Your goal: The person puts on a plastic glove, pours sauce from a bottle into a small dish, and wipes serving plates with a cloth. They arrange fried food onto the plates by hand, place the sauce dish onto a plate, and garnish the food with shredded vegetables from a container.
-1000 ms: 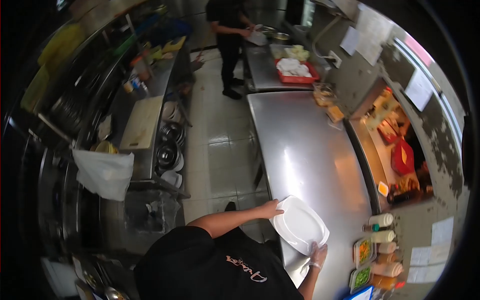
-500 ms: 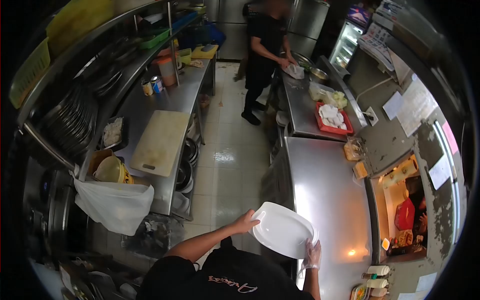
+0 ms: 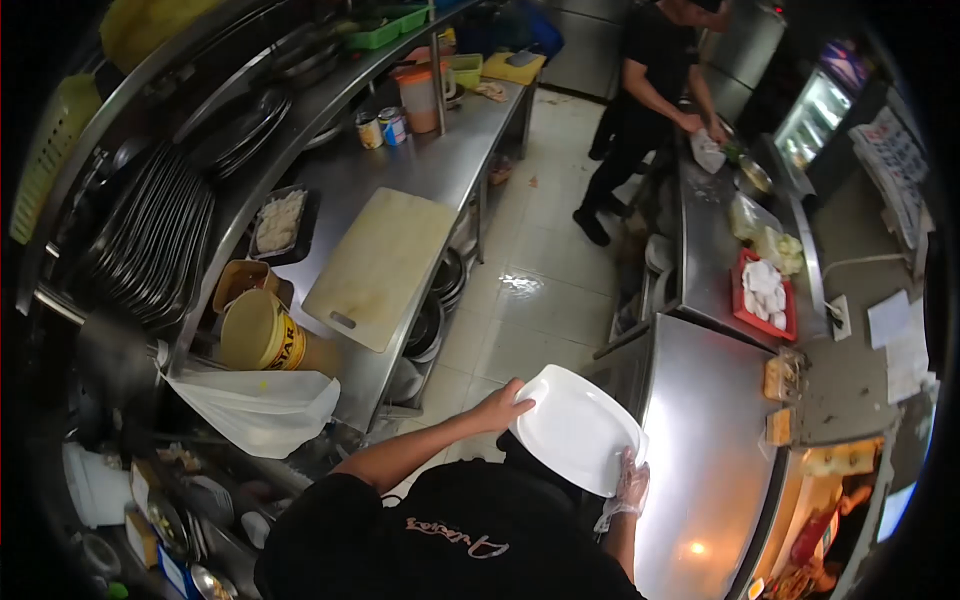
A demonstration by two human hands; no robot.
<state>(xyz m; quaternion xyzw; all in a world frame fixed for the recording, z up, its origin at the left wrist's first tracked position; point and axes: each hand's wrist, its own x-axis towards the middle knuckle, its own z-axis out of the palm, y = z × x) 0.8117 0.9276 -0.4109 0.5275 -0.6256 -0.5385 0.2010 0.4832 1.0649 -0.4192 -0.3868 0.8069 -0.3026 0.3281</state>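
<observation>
A white oval platter (image 3: 580,428) is held in front of my body, between both hands. My left hand (image 3: 507,406) is bare and closed on its left edge, thumb on the upper face. At the platter's lower right edge, my right hand (image 3: 630,487) grips it through a clear plastic glove. The platter's upper face shows no food. It is tilted, just left of the steel counter (image 3: 690,480), and appears to be off its surface.
On the left steel table lie a cutting board (image 3: 382,265), a tray of white food (image 3: 280,222) and a yellow-labelled bucket (image 3: 263,332). A co-worker (image 3: 655,90) stands at the far right counter, handling a white bag (image 3: 707,150). A red basket (image 3: 764,297) sits nearer.
My view has turned left, so the tables and the co-worker appear further right. The platter has shifted slightly up and stays in both hands. The co-worker's hands remain at the white bag.
</observation>
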